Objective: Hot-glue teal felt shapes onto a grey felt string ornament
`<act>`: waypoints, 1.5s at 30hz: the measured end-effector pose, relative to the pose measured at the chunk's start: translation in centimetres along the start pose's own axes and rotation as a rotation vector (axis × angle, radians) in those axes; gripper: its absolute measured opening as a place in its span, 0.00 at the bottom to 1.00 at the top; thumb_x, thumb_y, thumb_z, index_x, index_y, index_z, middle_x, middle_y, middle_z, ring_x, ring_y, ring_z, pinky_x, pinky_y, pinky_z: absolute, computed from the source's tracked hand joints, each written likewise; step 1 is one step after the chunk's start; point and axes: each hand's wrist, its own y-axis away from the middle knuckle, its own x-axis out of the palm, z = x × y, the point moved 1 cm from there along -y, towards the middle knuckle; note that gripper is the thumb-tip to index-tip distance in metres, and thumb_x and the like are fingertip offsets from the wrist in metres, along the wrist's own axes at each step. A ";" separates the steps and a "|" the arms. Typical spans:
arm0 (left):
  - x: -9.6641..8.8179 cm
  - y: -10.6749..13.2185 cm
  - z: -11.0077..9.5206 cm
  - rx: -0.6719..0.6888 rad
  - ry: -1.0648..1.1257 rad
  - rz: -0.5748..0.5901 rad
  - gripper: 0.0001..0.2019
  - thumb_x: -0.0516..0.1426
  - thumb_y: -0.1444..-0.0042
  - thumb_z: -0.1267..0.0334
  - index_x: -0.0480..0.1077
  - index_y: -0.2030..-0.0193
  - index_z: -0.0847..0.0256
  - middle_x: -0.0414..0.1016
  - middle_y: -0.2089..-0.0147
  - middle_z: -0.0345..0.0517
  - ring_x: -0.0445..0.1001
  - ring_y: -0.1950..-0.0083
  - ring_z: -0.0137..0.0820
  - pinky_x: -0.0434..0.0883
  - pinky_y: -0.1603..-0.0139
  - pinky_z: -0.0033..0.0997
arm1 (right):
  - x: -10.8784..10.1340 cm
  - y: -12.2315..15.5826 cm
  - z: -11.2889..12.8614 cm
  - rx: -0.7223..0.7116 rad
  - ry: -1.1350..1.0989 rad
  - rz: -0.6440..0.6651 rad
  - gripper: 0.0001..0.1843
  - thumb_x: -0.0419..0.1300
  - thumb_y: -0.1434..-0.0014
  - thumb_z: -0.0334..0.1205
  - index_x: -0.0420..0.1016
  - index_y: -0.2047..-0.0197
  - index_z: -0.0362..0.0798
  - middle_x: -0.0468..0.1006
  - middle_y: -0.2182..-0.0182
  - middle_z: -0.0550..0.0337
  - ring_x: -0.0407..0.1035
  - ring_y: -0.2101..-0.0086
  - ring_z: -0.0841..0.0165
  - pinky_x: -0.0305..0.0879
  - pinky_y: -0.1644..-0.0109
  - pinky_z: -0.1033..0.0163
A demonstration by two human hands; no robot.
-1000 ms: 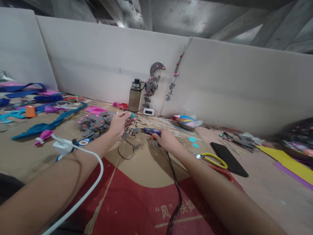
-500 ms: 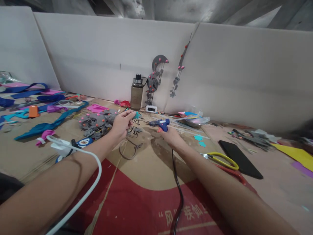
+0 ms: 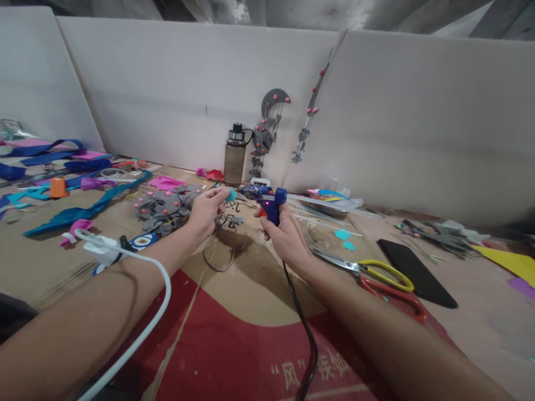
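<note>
Between the thumb and fingers of my left hand [image 3: 209,210] a small teal felt piece [image 3: 231,195] is pinched. My right hand [image 3: 284,231] grips a blue hot glue gun [image 3: 271,201] by its handle, a finger at the orange trigger. Its nozzle points left and is close to the felt piece; whether they touch I cannot tell. A clear glue stick sticks out of the gun's back. Grey cord [image 3: 219,267] lies below my left hand. Left of that hand is a pile of grey felt pieces with pink and orange dots [image 3: 161,206].
Scissors [image 3: 363,268] with yellow and red handles and a black phone [image 3: 418,273] lie right. Two teal cutouts [image 3: 343,234] are near my right hand. A bottle [image 3: 234,159] stands by the white board. A black cable [image 3: 298,312] trails from the gun; a white cable [image 3: 161,301] crosses my left forearm.
My right hand has raised and turned the glue gun, bringing its nozzle nearer the teal felt piece. My left hand stays almost in place. The scissors' blades now show more.
</note>
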 end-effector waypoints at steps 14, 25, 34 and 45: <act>0.5 0.3 0.2 0.023 -0.051 -0.047 0.09 0.63 0.57 0.62 0.69 0.72 0.64 0.60 0.85 0.32 0.54 0.85 0.18 0.44 0.86 0.18 | 0.2 -0.1 -0.7 -0.122 0.191 -0.021 0.13 0.53 0.44 0.42 0.65 0.56 0.46 0.72 0.68 0.57 0.64 0.71 0.68 0.63 0.66 0.62; 0.4 0.2 0.5 0.060 -0.077 -0.045 0.09 0.63 0.56 0.62 0.70 0.72 0.64 0.59 0.86 0.32 0.52 0.86 0.18 0.45 0.86 0.19 | 0.3 0.3 -0.2 -0.146 0.238 -0.047 0.11 0.52 0.43 0.39 0.64 0.57 0.46 0.72 0.65 0.55 0.65 0.67 0.66 0.62 0.58 0.58; 0.6 0.3 0.3 0.051 -0.079 -0.049 0.08 0.62 0.55 0.63 0.69 0.72 0.64 0.58 0.86 0.31 0.51 0.86 0.18 0.45 0.86 0.19 | 0.4 0.4 -0.1 -0.149 0.265 -0.065 0.10 0.52 0.43 0.38 0.64 0.57 0.46 0.72 0.64 0.55 0.65 0.66 0.65 0.62 0.58 0.58; 0.5 0.2 0.4 0.041 -0.066 -0.039 0.08 0.63 0.55 0.63 0.69 0.72 0.64 0.57 0.86 0.31 0.51 0.86 0.18 0.44 0.86 0.19 | 0.4 0.4 -0.5 -0.158 0.259 -0.069 0.10 0.52 0.43 0.38 0.64 0.57 0.47 0.71 0.65 0.56 0.65 0.66 0.65 0.63 0.58 0.57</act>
